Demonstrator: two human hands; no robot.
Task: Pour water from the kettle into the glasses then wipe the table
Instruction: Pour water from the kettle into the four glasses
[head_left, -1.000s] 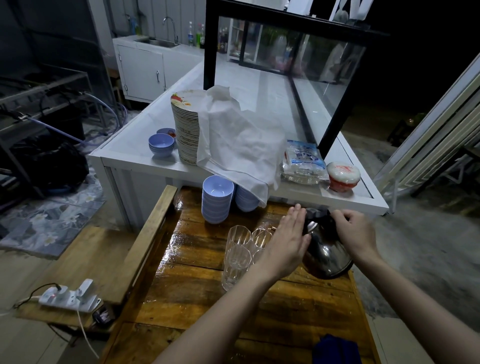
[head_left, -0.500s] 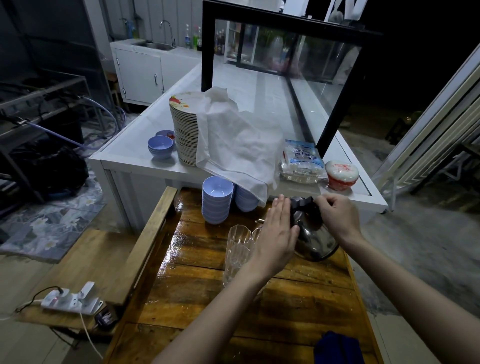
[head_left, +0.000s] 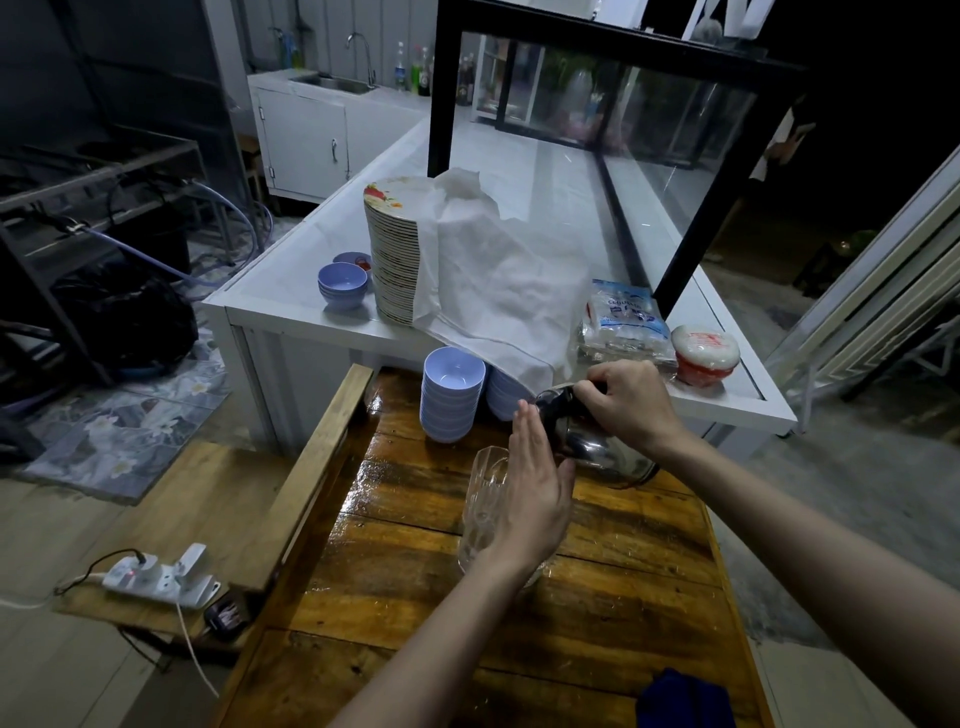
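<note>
A shiny steel kettle (head_left: 602, 452) with a black top is tilted to the left above the wet wooden table (head_left: 623, 587). My right hand (head_left: 626, 402) grips its black handle from above. My left hand (head_left: 535, 491) is flat, fingers straight and together, pressed against the kettle's left side near the lid. Clear glasses (head_left: 483, 499) stand grouped on the table right below and behind my left hand, which hides most of them. A dark blue cloth (head_left: 685, 699) lies at the table's near right edge.
Stacks of pale blue bowls (head_left: 451, 395) stand at the table's far end. Behind is a white counter (head_left: 291, 306) with a plate stack (head_left: 395, 254), a white cloth (head_left: 498, 280), a plastic packet (head_left: 623, 322) and a red-white tub (head_left: 705, 353). A power strip (head_left: 161, 577) lies on the left bench.
Both hands have lifted the kettle up and away from me and tipped it further to the left over the glasses. My left hand stays flat against its side.
</note>
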